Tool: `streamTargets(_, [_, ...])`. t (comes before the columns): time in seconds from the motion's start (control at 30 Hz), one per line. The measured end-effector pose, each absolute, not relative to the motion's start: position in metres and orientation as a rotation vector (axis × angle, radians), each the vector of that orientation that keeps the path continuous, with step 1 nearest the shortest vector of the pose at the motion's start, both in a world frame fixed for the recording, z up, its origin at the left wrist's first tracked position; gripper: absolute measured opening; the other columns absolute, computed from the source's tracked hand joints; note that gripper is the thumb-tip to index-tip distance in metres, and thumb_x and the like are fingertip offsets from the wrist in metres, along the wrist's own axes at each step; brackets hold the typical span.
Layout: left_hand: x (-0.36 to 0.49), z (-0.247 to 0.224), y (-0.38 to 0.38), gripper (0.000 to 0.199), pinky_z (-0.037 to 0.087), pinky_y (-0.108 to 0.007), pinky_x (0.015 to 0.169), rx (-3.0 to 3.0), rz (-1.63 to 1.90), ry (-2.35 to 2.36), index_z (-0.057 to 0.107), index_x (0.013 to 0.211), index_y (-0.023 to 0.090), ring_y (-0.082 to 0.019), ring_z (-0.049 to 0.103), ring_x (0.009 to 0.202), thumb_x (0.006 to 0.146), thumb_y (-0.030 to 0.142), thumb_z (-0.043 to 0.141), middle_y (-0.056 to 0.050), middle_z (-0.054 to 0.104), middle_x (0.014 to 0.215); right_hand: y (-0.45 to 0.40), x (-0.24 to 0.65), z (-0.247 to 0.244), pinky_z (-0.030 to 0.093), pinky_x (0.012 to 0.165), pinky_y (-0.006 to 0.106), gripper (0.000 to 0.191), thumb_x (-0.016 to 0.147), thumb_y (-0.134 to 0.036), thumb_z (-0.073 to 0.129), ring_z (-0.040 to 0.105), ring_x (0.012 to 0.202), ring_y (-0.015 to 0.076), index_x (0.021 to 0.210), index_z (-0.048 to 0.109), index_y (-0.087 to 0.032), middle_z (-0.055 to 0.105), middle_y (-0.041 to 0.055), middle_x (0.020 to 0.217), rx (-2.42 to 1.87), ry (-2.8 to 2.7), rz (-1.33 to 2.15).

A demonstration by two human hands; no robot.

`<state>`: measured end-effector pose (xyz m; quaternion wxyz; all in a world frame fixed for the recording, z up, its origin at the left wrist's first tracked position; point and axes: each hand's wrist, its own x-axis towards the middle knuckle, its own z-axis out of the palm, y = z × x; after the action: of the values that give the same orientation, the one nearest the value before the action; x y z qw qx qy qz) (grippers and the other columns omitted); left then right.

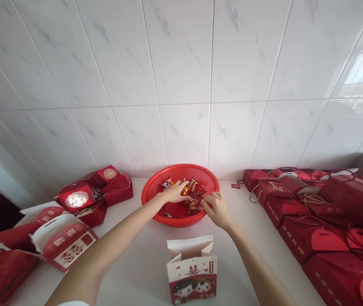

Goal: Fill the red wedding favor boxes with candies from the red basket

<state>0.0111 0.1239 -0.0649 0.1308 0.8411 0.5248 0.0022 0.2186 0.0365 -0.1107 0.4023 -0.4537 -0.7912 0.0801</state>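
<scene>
A red plastic basket (pixel 181 222) with a perforated wall holds several wrapped sweets and red packets. My left hand (pixel 175 193) reaches in over its left side, with thumb and fingers apart around a shiny gold-and-red wrapped sweet (pixel 185 190). At the right rim my right hand (pixel 215 209) has its fingers closed on the edge of a red packet (pixel 194 206) with gold lettering. A smaller wrapped sweet (pixel 167 183) lies behind my left hand. Between my forearms an upright white-and-red paper gift bag (pixel 192 276) printed with two cartoon faces has its top open.
Red gift boxes (pixel 296 236) with handles stand in rows on the right. More red boxes, some with open tops (pixel 64 240), crowd the left of the white table (pixel 130 272). A small red tag (pixel 235 186) lies near the tiled wall (pixel 184 136).
</scene>
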Motion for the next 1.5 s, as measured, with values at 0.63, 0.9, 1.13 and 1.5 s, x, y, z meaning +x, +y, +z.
streamTargets(0.63, [0.018,-0.073,0.106,0.068,0.049,-0.049,0.099,2.638,-0.199,1.336,0.061,0.134,0.024,-0.042,0.061,0.118,0.073,0.049,0.077,-0.016,0.060,0.128,0.031,0.210,-0.123,0.041,0.075,0.033,0.037,0.096,-0.017,0.045,0.048,0.063,0.0177,0.060,0.041,-0.023,0.054,-0.0003,0.057,-1.048,-1.889,-0.047])
streamTargets(0.9, [0.021,-0.070,0.107,0.059,0.050,-0.042,0.095,2.744,-0.200,1.352,0.061,0.128,0.021,-0.036,0.062,0.116,0.077,0.047,0.076,-0.015,0.061,0.127,0.013,0.199,-0.142,0.041,0.078,0.035,0.033,0.098,-0.014,0.037,0.042,0.066,0.0189,0.067,0.041,-0.023,0.048,0.0007,0.062,-0.975,-1.698,-0.203])
streamTargets(1.13, [0.018,-0.070,0.110,0.064,0.048,-0.040,0.098,2.710,-0.089,1.332,0.058,0.134,0.021,-0.036,0.060,0.119,0.080,0.051,0.073,-0.016,0.057,0.134,-0.011,0.200,-0.153,0.038,0.097,0.041,0.029,0.098,-0.016,0.040,0.048,0.074,0.0187,0.072,0.053,-0.022,0.056,0.0018,0.071,-0.970,-1.769,-0.279])
streamTargets(1.5, [0.009,-0.065,0.108,0.044,0.047,-0.039,0.104,2.705,0.303,1.244,0.063,0.129,0.020,-0.030,0.061,0.118,0.087,0.035,0.062,-0.011,0.054,0.137,-0.034,0.221,-0.166,0.031,0.109,0.046,0.018,0.093,-0.024,0.045,0.056,0.090,0.0220,0.100,0.062,-0.025,0.068,0.0043,0.094,-0.934,-2.037,-0.348])
